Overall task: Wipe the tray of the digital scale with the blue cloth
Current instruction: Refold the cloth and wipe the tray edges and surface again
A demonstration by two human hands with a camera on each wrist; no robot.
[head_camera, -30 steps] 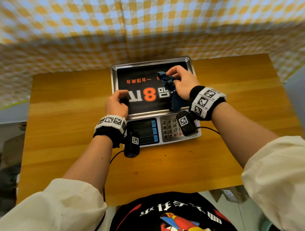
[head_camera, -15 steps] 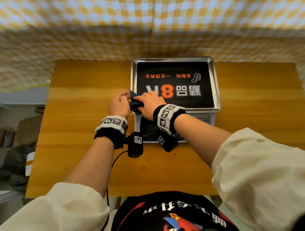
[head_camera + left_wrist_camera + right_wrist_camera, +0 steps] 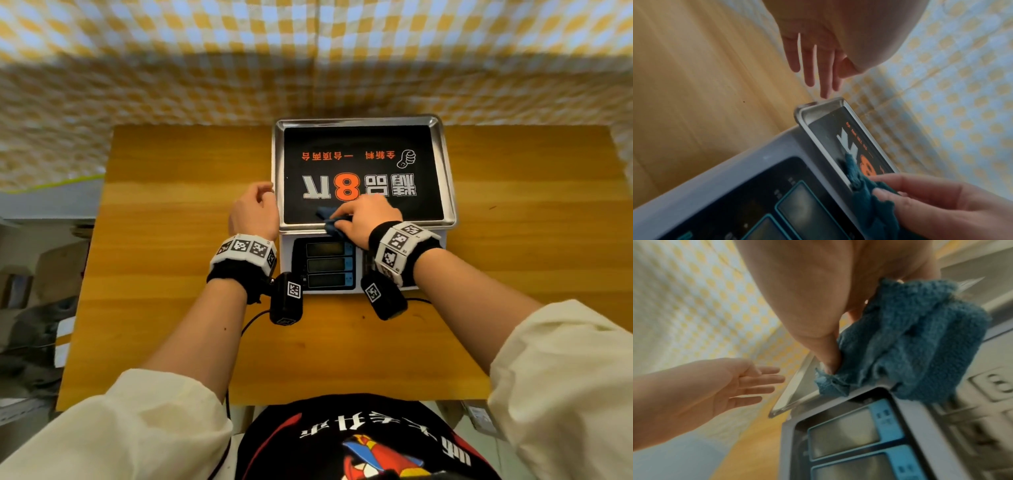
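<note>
The scale [image 3: 363, 246] sits on the wooden table [image 3: 171, 308], and its steel tray [image 3: 449, 192] holds a black printed sheet [image 3: 363, 150] with orange and white lettering. The blue cloth [image 3: 330, 222] lies bunched across the tray's near rim, partly on the sheet and partly hanging toward the display windows [image 3: 329, 265]. The right hand [image 3: 366, 216] pinches the cloth between thumb and fingers, pressing it down at the near left part of the tray. The left hand [image 3: 253, 210] hovers just beside the tray's left edge, fingers straight and loosely spread, holding nothing; whether its fingertips touch the rim I cannot quite make out.
</note>
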